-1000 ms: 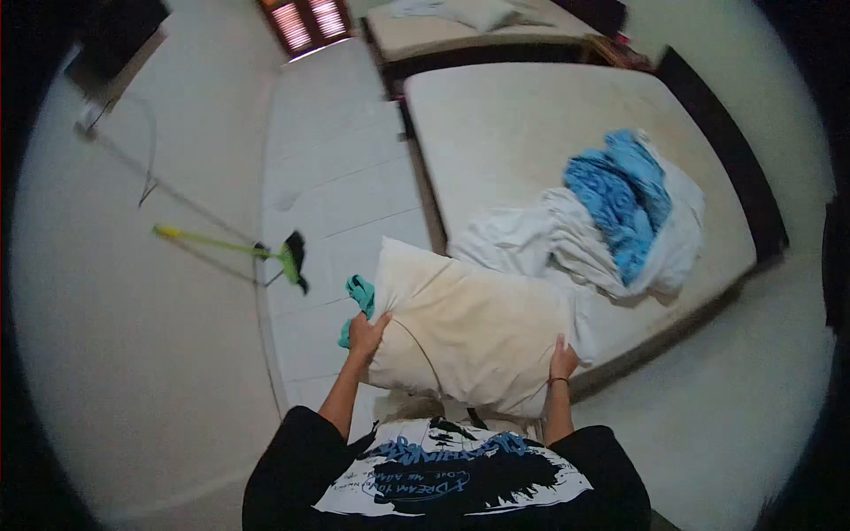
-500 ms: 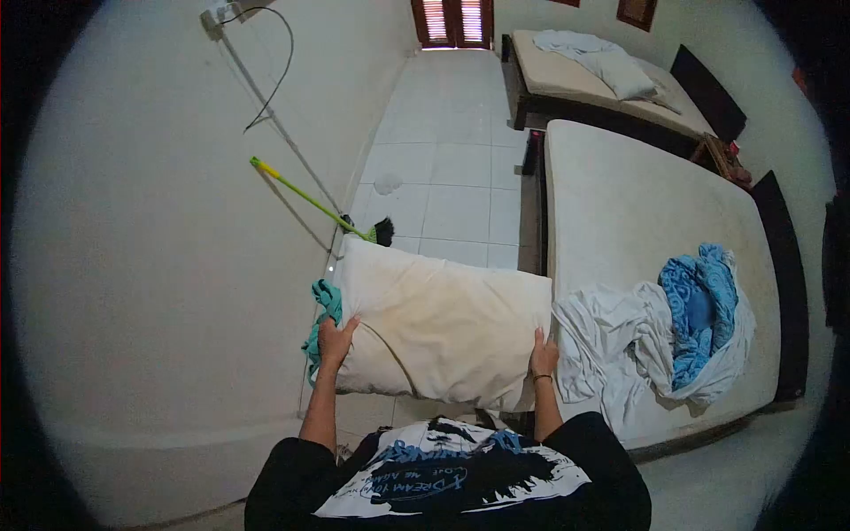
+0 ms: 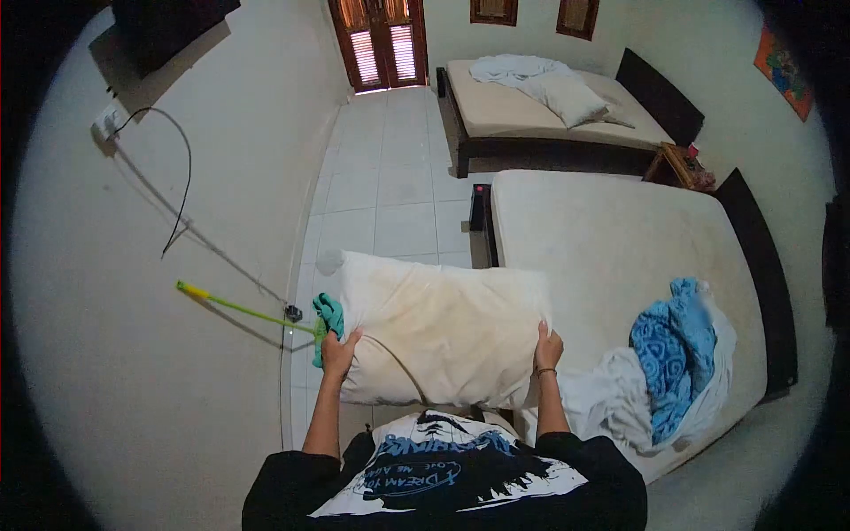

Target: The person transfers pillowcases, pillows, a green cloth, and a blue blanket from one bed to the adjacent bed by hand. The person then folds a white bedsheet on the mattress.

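Note:
A cream-white pillow [image 3: 443,327] with yellowish stains is held up in front of my body, its broad face toward me. My left hand [image 3: 339,352] grips its left edge, thumb on the near face. A green cloth [image 3: 328,311] hangs by that same hand, partly behind the pillow; whether the fingers hold it too is hard to see. On the opposite edge, my right hand [image 3: 547,347] is closed with its thumb along the face. The fingers of both hands are partly hidden behind the pillow.
To the right stands a bed with a bare mattress [image 3: 611,230]; a blue patterned cloth [image 3: 668,363] and a crumpled white sheet [image 3: 606,403] lie on it. Farther back is a second bed [image 3: 549,106]. A green broom [image 3: 239,307] leans on the left wall. Tiled floor [image 3: 376,186] runs to a door [image 3: 381,44].
My view has turned right and tilted up, so the beds and broom sit lower and farther left. Both hands still hold the pillow, which now hides the broom's head.

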`<state>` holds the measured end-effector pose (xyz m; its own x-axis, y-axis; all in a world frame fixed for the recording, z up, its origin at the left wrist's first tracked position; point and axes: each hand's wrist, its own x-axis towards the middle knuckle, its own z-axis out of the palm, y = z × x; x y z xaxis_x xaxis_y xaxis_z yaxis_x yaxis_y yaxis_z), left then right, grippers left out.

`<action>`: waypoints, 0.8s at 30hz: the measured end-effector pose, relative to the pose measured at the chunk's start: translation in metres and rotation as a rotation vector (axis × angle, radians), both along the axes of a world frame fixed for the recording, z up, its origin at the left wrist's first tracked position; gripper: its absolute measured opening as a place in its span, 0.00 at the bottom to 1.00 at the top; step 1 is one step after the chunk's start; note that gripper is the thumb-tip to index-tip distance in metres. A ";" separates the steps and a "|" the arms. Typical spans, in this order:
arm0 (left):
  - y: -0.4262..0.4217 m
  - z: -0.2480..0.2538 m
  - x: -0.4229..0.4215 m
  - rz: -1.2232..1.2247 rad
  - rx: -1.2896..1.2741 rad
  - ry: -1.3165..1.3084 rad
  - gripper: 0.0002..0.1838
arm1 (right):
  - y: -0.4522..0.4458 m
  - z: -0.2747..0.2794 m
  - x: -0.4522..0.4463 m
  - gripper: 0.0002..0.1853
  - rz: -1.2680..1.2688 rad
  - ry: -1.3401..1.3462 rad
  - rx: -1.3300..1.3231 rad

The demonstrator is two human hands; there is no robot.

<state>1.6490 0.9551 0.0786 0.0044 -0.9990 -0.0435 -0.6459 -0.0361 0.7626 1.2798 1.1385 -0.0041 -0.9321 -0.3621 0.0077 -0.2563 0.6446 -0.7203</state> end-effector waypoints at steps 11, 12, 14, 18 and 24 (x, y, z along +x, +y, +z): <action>-0.176 -0.024 -0.103 -0.028 -0.041 0.147 0.24 | -0.191 0.037 -0.141 0.30 -0.004 -0.038 -0.121; -0.198 -0.026 -0.114 -0.033 -0.036 0.145 0.24 | -0.209 0.038 -0.148 0.29 -0.021 -0.049 -0.138; -0.243 -0.028 -0.137 -0.039 -0.010 0.191 0.24 | -0.247 0.041 -0.161 0.29 -0.050 -0.035 -0.137; -0.334 -0.022 -0.187 -0.101 -0.012 0.280 0.24 | -0.327 0.038 -0.198 0.28 -0.075 -0.080 -0.175; -0.467 0.007 -0.261 -0.185 -0.004 0.231 0.22 | -0.426 0.055 -0.255 0.28 -0.153 -0.065 -0.048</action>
